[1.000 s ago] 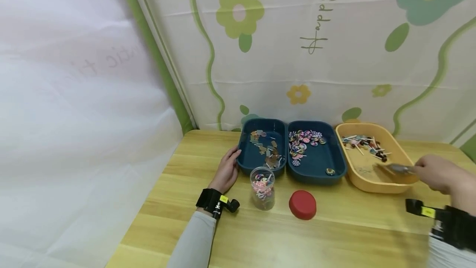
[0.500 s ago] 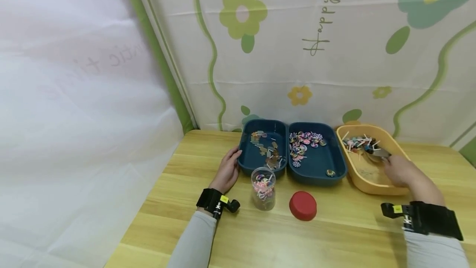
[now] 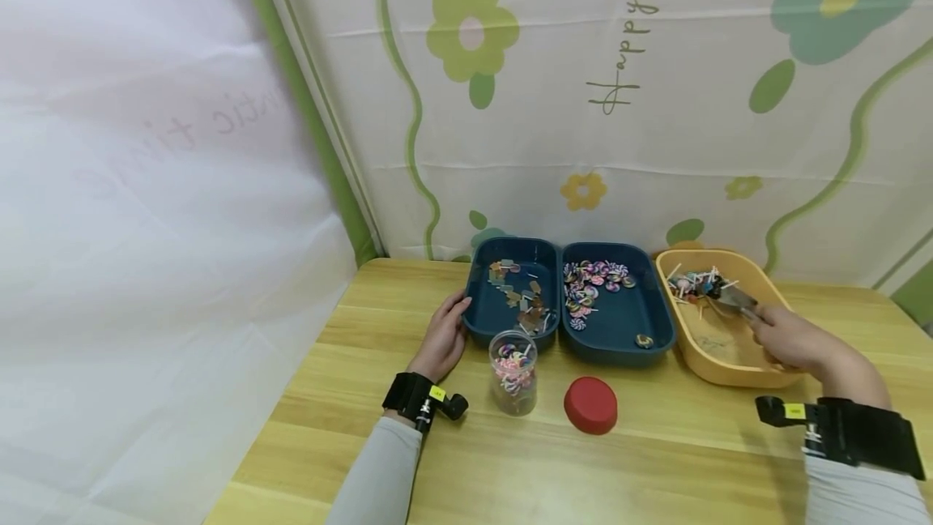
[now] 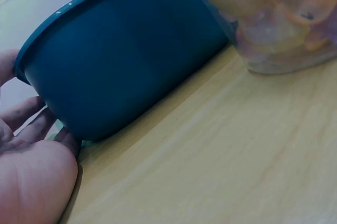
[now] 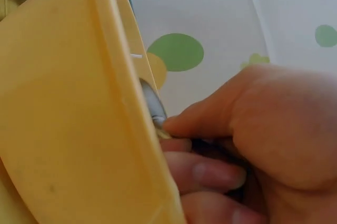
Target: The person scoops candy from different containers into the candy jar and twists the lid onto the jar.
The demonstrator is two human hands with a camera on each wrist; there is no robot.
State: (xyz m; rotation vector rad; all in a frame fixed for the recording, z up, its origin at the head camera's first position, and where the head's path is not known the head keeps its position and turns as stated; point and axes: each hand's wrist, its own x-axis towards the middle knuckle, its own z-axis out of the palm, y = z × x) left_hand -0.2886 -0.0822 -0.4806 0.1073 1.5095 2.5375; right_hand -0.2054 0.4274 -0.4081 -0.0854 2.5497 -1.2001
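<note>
The metal spoon (image 3: 732,302) is dipping into the lollipops (image 3: 696,283) in the smooth yellow tray (image 3: 729,367), just ahead of my right hand (image 3: 790,339), which is pinching its handle. I'm judging this the scooping step; next comes a level lift. My left hand (image 3: 440,339), fingers relaxed, is resting against the blue tray (image 3: 481,322).

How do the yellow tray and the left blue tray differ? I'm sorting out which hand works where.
The yellow tray holds a heap of small stick sweets at its far end; the left blue tray holds small brownish flat pieces. The right hand reaches into the yellow tray, gripping a metal spoon; the left hand only rests against the blue tray's outer wall. Both are rounded, shallow trays on the table.
</note>
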